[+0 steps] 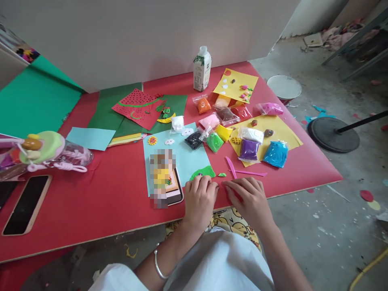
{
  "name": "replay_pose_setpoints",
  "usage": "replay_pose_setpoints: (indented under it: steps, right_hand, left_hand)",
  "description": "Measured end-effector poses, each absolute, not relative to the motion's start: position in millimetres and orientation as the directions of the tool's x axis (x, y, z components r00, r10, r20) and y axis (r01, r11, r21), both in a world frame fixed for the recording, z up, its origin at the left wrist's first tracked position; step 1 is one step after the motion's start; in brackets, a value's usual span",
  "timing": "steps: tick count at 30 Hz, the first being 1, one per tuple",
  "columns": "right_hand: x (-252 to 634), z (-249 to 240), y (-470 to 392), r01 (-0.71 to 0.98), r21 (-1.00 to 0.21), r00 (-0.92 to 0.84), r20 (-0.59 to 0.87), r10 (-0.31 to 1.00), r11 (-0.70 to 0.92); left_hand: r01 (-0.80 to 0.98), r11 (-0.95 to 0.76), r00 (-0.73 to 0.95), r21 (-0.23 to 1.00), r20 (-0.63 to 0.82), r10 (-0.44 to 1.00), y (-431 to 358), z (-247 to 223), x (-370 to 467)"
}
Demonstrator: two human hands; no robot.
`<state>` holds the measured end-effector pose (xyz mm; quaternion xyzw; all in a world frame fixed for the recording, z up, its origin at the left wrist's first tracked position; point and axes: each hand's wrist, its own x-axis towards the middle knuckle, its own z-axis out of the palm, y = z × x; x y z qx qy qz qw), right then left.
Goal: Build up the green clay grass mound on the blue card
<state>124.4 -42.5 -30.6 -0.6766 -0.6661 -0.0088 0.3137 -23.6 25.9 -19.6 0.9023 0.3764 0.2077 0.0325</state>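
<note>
My left hand (200, 197) is at the table's front edge with its fingers curled together, beside a flat green clay piece (203, 173) on a light blue sheet (184, 151). Close to its right, my right hand (251, 197) has its fingers bent and its thumb near the index fingertip. Whatever is between the fingertips of either hand is too small or hidden to make out. Just beyond the hands lie a small green clay scrap (222, 175) and pink plastic clay tools (230, 166). A phone (177, 194) with a partly blurred screen lies left of my left hand.
Several bags of coloured clay, including a blue bag (275, 154) and a purple bag (249, 150), spread over the red table (121, 210). A carton bottle (202, 69) stands behind. Farther left are a clear bottle (75, 155) and a second phone (27, 205).
</note>
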Motion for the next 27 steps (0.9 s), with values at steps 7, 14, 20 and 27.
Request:
replay_pose_setpoints:
  steps: [7, 14, 20, 27]
  right_hand:
    - [122.0, -33.0, -43.4, 0.911, -0.408, 0.130, 0.429, 0.894, 0.064]
    - [123.8, -27.4, -45.2, 0.866, -0.483, 0.133, 0.473, 0.871, 0.130]
    - [124.2, -22.1, -44.0, 0.848, -0.504, 0.136, 0.502, 0.854, 0.162]
    - [126.7, -19.8, -45.1, 0.840, -0.507, 0.122, 0.522, 0.844, 0.192]
  left_hand:
    - [0.665, -0.678, 0.581, 0.312, 0.354, 0.733, 27.7, -19.6, -18.2]
    - [0.584, -0.592, 0.529, 0.555, 0.293, 0.796, 24.8, -8.7, -22.5]
    - [0.563, -0.597, 0.530, 0.572, 0.304, 0.792, 22.2, -1.7, -24.2]
    - [0.540, -0.593, 0.533, 0.597, 0.302, 0.790, 21.9, 0.5, -25.1]
